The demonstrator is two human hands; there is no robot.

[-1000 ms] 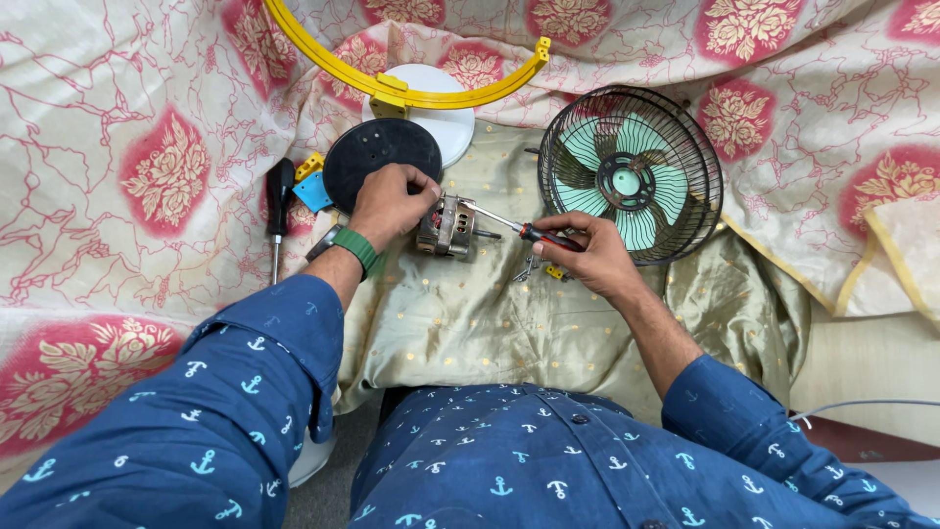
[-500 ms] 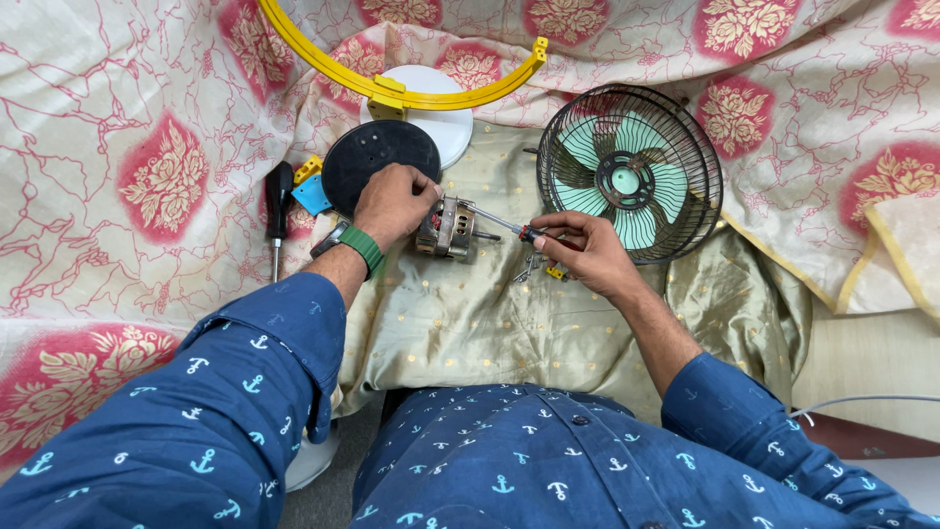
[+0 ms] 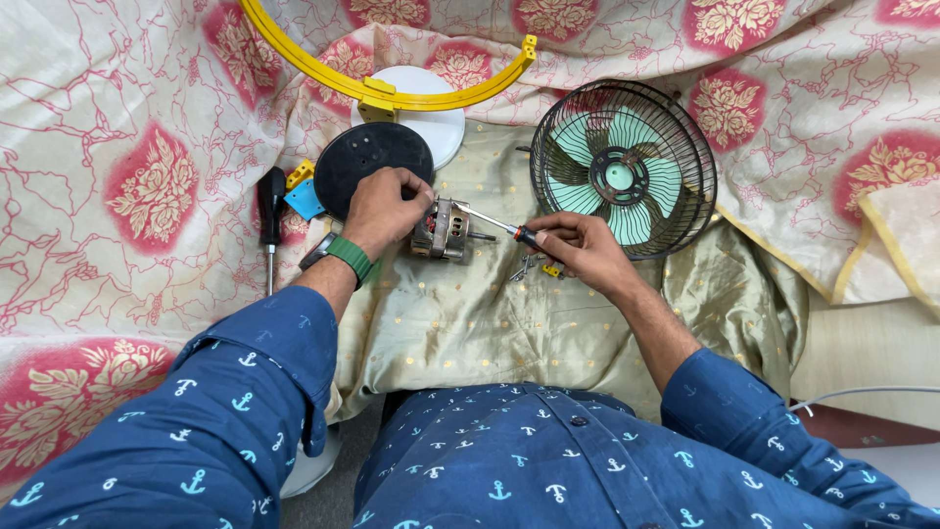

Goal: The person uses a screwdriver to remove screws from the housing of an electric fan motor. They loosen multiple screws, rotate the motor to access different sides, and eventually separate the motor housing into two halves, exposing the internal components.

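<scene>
We are looking down at a small fan motor [image 3: 443, 229] lying on the gold cloth [image 3: 509, 323], just left of the caged green-bladed fan [image 3: 624, 168]. We are judging the motor dense and rigid for its size, its bare windings delicate, so the metal body is the place to grip. Our left hand [image 3: 384, 208] is clamping that body, fingers curled shut around its left side. Our right hand [image 3: 580, 252], right of the motor, is pinching the red-and-black screwdriver [image 3: 504, 228], whose tip is meeting the motor. Compared with a second ago, our right fingers are sitting closer to the shaft, and the motor is lying where it was.
</scene>
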